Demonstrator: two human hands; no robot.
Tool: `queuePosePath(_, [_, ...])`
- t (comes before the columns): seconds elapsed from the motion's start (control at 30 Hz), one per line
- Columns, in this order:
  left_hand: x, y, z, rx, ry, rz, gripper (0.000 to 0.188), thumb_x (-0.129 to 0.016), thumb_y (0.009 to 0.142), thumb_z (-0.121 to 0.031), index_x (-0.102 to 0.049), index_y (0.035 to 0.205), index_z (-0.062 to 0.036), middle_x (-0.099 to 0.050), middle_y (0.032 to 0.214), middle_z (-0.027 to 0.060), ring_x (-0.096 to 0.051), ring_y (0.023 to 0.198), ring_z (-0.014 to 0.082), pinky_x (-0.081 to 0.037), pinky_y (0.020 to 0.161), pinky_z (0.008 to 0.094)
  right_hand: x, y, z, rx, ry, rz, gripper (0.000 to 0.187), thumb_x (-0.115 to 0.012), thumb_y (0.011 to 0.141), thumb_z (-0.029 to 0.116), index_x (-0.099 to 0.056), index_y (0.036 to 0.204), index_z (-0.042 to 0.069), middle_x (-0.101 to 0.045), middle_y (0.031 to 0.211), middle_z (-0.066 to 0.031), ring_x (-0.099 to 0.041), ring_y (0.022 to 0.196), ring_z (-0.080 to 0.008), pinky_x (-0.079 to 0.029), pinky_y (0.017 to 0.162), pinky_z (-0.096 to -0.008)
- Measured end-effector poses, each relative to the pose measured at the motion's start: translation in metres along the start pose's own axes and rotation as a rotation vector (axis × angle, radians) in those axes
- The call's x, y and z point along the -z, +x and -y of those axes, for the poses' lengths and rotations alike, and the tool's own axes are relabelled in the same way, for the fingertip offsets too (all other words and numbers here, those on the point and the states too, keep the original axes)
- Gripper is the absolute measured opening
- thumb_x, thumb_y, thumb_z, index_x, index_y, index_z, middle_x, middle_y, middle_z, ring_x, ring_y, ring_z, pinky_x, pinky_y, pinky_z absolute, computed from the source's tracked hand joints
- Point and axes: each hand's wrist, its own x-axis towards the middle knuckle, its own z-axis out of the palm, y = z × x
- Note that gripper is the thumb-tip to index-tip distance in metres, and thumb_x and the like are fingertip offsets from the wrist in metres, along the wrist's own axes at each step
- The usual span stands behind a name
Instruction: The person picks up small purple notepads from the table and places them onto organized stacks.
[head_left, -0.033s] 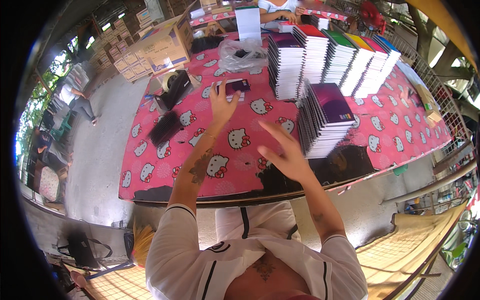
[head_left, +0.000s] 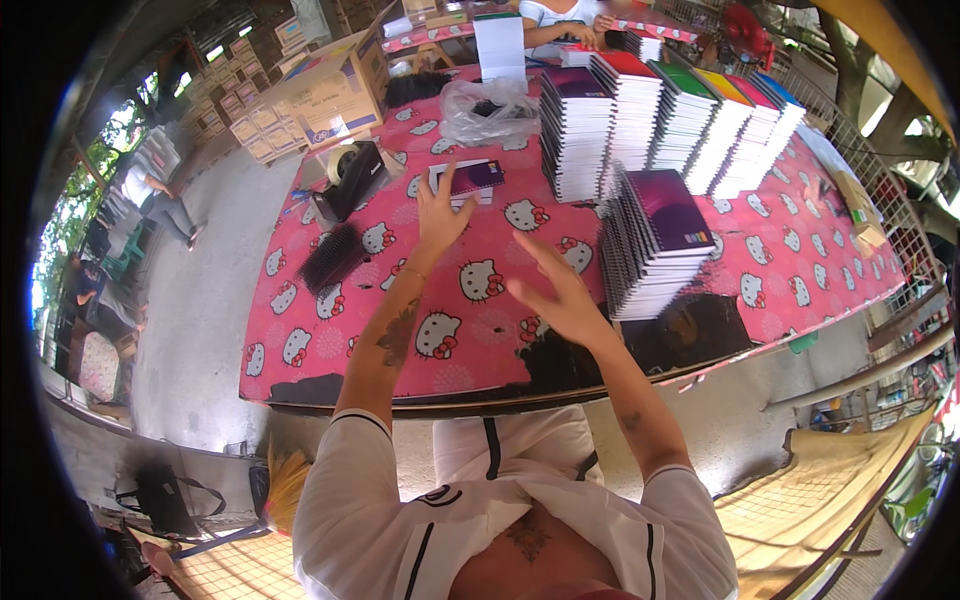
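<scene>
My left hand (head_left: 443, 212) is open, its fingers spread at the left end of a small purple notebook (head_left: 474, 177) lying on the pink table cover. Whether the fingertips touch the notebook I cannot tell. My right hand (head_left: 566, 302) is open and holds nothing, thumb apart from the fingers, over the cover. To its right rises a stack of purple spiral notebooks (head_left: 655, 250), slightly uneven. Behind that stand further stacks: purple (head_left: 577, 130), red (head_left: 628, 110), green (head_left: 683, 115), yellow, pink and blue-topped ones.
A black tape dispenser (head_left: 350, 185) and a dark brush-like block (head_left: 334, 257) lie at the left. Clear plastic (head_left: 490, 112) and a large carton (head_left: 335, 90) are farther back. A person (head_left: 560, 25) sits across the table. The table's front edge (head_left: 470, 408) has torn cover.
The whole view shifts very slightly. My right hand sits a little further left relative to the stack; my left hand stays by the small notebook.
</scene>
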Motion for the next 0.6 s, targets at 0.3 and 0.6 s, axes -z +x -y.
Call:
queuePosePath(0.3, [-0.026, 0.032, 0.061, -0.011, -0.005, 0.238, 0.04, -0.06, 0.097, -0.039, -0.068, 0.126, -0.0132, -0.05, 0.142, 0.0221, -0.046, 0.132, 0.0396, -0.04, 0.106, 0.0483, -0.043, 0.151, -0.171, -0.479, 0.278, -0.417, 0.081, -0.069, 0.091, 0.045, -0.038, 0.151, 0.002, -0.043, 0.151, -0.0179, -0.044, 0.137, -0.0303, -0.032, 0.113, -0.0396])
queuePosePath(0.6, [-0.043, 0.059, 0.063, 0.869, -0.822, 0.356, 0.067, -0.068, 0.085, -0.03, -0.047, 0.14, 0.0004, -0.061, 0.124, 0.0182, -0.058, 0.113, 0.0269, -0.047, 0.091, 0.0414, -0.065, 0.218, -0.211, -0.417, 0.545, -0.386, 0.063, -0.067, 0.092, 0.031, -0.045, 0.146, 0.009, -0.055, 0.138, -0.0068, -0.046, 0.129, -0.0201, -0.029, 0.11, -0.0356])
